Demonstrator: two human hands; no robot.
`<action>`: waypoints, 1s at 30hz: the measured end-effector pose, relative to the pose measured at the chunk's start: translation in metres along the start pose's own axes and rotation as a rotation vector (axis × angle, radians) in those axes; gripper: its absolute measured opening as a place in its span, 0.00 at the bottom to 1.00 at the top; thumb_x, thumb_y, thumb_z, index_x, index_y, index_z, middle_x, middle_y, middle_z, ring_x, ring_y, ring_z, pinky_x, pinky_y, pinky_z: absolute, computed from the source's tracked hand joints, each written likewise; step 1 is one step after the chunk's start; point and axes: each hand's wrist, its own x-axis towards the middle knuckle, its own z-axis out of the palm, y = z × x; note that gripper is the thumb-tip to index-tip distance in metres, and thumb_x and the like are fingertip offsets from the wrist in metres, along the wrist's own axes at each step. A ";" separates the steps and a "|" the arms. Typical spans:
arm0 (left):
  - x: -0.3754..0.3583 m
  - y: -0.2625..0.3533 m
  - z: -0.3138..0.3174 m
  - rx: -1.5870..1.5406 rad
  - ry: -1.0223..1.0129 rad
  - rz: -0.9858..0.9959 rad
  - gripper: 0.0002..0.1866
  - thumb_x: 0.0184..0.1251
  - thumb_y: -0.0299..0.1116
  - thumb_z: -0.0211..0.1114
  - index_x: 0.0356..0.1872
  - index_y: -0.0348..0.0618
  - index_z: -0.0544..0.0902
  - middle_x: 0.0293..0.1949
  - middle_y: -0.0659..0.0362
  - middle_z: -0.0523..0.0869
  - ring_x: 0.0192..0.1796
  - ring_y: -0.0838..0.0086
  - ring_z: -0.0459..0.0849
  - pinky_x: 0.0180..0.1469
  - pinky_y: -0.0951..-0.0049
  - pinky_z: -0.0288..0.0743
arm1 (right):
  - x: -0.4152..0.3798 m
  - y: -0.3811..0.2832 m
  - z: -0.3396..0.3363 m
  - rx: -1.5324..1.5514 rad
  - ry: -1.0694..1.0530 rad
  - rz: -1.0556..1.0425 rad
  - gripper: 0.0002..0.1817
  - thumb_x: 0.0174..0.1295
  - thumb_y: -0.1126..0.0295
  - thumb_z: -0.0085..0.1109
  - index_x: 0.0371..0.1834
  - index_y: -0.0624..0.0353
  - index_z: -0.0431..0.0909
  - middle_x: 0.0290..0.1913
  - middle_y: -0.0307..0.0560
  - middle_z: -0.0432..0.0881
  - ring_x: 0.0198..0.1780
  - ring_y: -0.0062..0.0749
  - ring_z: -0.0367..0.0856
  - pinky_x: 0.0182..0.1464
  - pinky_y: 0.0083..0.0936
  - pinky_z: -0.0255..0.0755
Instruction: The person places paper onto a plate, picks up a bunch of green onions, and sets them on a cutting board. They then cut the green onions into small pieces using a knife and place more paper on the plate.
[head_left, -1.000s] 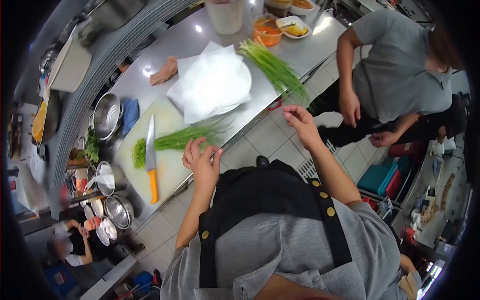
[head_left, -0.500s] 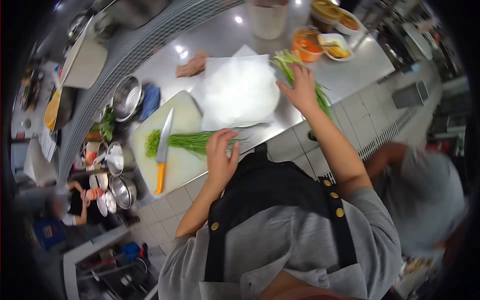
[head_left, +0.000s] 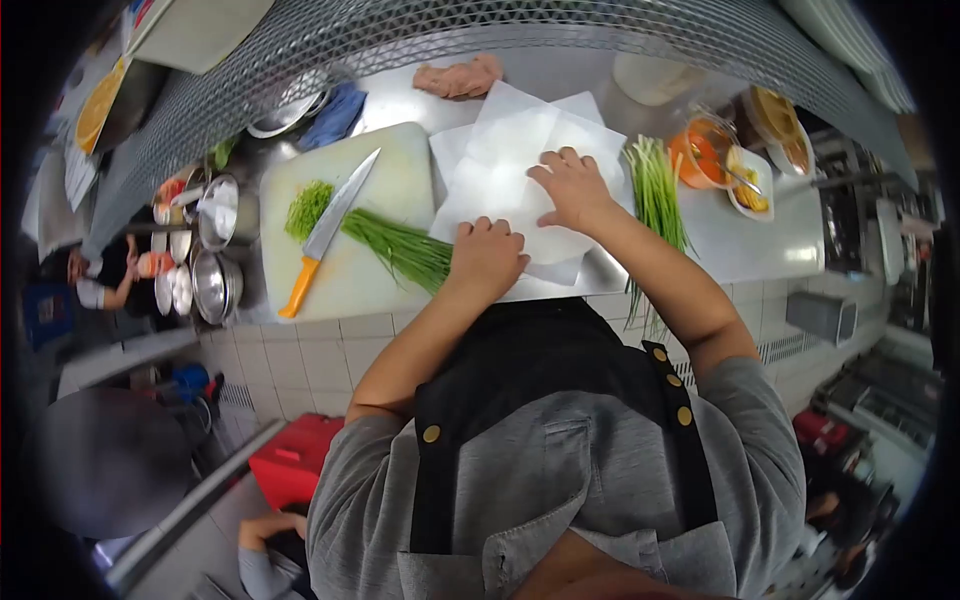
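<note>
My right hand (head_left: 575, 190) lies on a stack of white paper sheets (head_left: 500, 150), its fingers spread. At the sheets' lower left edge rests my left hand (head_left: 487, 258), fingers slightly bent and apart; it covers the tips of a bunch of green chives (head_left: 400, 248). Those chives lie on a white cutting board (head_left: 400, 165) beside a knife (head_left: 335, 210) with an orange handle. A small pile of chopped chives (head_left: 309, 208) sits left of the blade. Right of the paper is a second bunch of chives (head_left: 655, 190), its ends hanging over the counter edge.
A container of orange contents (head_left: 703, 150) and a white dish of yellow food (head_left: 750, 190) stand at the right. A crumpled brown cloth or paper (head_left: 458, 77) and a blue cloth (head_left: 335, 115) lie behind. Above runs a perforated metal shelf (head_left: 450, 35). Metal bowls (head_left: 215, 285) stand left.
My right hand has moved from the right-hand chives onto the paper. My left hand has shifted to the paper's lower left edge. The camera view has turned.
</note>
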 end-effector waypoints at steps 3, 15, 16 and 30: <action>-0.010 0.001 0.006 -0.155 0.205 -0.074 0.11 0.60 0.38 0.74 0.43 0.51 0.87 0.47 0.59 0.85 0.56 0.61 0.80 0.59 0.52 0.69 | 0.005 0.007 0.000 -0.036 -0.171 0.037 0.45 0.39 0.52 0.84 0.65 0.47 0.76 0.65 0.46 0.75 0.69 0.45 0.67 0.64 0.43 0.65; -0.069 -0.097 0.046 -0.711 1.435 -1.098 0.11 0.72 0.29 0.65 0.50 0.36 0.80 0.43 0.56 0.81 0.44 0.73 0.79 0.47 0.72 0.75 | -0.054 0.045 -0.010 0.200 0.111 -0.301 0.31 0.52 0.61 0.75 0.62 0.52 0.79 0.69 0.48 0.70 0.75 0.56 0.60 0.71 0.52 0.63; -0.070 -0.090 0.048 -0.707 1.448 -1.113 0.11 0.72 0.29 0.65 0.50 0.36 0.80 0.43 0.56 0.81 0.44 0.73 0.79 0.47 0.72 0.75 | -0.060 0.049 -0.015 0.202 0.110 -0.322 0.30 0.53 0.62 0.75 0.61 0.51 0.79 0.69 0.48 0.71 0.75 0.57 0.60 0.71 0.52 0.62; -0.060 0.043 0.074 -0.254 1.014 -1.126 0.33 0.63 0.34 0.70 0.69 0.47 0.71 0.74 0.47 0.61 0.79 0.47 0.51 0.75 0.40 0.42 | -0.068 0.036 -0.018 0.139 0.210 -0.154 0.28 0.55 0.63 0.72 0.61 0.49 0.80 0.74 0.51 0.66 0.78 0.61 0.52 0.76 0.67 0.45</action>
